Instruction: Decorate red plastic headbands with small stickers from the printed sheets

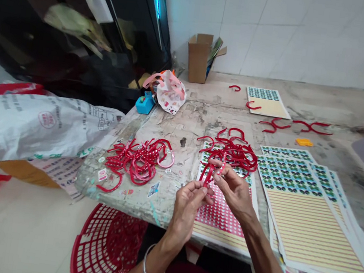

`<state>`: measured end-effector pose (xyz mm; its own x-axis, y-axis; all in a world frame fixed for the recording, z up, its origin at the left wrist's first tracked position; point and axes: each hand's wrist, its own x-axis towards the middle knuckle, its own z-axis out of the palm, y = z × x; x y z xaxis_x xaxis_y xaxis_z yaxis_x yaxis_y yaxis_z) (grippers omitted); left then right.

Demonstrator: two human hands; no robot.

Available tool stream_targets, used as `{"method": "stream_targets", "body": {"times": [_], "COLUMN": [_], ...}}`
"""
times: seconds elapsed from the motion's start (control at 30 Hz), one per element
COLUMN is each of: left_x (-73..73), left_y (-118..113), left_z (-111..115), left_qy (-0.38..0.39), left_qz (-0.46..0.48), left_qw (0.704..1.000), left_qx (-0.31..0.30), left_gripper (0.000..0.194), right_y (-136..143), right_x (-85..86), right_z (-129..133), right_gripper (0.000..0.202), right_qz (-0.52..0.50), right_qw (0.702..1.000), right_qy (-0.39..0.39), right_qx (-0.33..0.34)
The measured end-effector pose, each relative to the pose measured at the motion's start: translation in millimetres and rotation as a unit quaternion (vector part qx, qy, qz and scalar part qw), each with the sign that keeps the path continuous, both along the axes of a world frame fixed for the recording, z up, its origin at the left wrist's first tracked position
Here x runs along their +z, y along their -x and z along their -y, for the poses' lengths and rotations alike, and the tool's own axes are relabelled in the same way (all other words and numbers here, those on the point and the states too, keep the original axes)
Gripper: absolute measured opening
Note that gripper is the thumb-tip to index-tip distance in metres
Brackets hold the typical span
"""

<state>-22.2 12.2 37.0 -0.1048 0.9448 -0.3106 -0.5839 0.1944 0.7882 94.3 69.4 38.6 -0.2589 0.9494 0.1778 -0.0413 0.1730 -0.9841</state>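
Note:
My left hand (189, 203) pinches a red band (208, 176), perhaps a headband, above a sheet of pink heart stickers (222, 212). Close on its right, my right hand (233, 189) has its fingertips closed on a red strip with white dots (223, 160). Whether the strip is joined to the band cannot be made out. A pile of plain red bands (238, 153) lies just beyond my hands, partly on the pink sheet. To the left sits another pile of red bands (141, 160), several with white or pink patterns.
Sticker sheets (318, 228) overlap at the right, with an orange piece (304, 142) behind them. An open cardboard box (198, 59), a bag (171, 92) and a blue container (145, 104) stand at the back. A red basket (90, 236) is below the table's front edge.

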Motion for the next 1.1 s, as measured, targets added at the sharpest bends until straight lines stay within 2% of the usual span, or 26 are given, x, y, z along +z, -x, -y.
{"method": "stream_targets", "body": {"times": [0.17,0.57,1.1], "left_x": [0.6,4.0,4.0], "left_y": [2,0,-2], "left_z": [0,7,10], "left_qy": [0.016,0.001,-0.006], "left_qz": [0.001,-0.006,0.02], "left_qw": [1.0,1.0,1.0], "left_qx": [-0.002,-0.014,-0.022], "left_gripper": [0.017,0.013,0.007], "right_y": [0,-4,-4], "right_x": [-5.9,-0.5,-5.5], "right_z": [-3,-2,4], "right_gripper": [0.018,0.019,0.013], "right_qz": [0.016,0.052,0.082], "right_qw": [1.0,0.997,0.992], "right_qy": [-0.013,-0.044,-0.091], "right_qx": [0.019,0.042,0.007]}}
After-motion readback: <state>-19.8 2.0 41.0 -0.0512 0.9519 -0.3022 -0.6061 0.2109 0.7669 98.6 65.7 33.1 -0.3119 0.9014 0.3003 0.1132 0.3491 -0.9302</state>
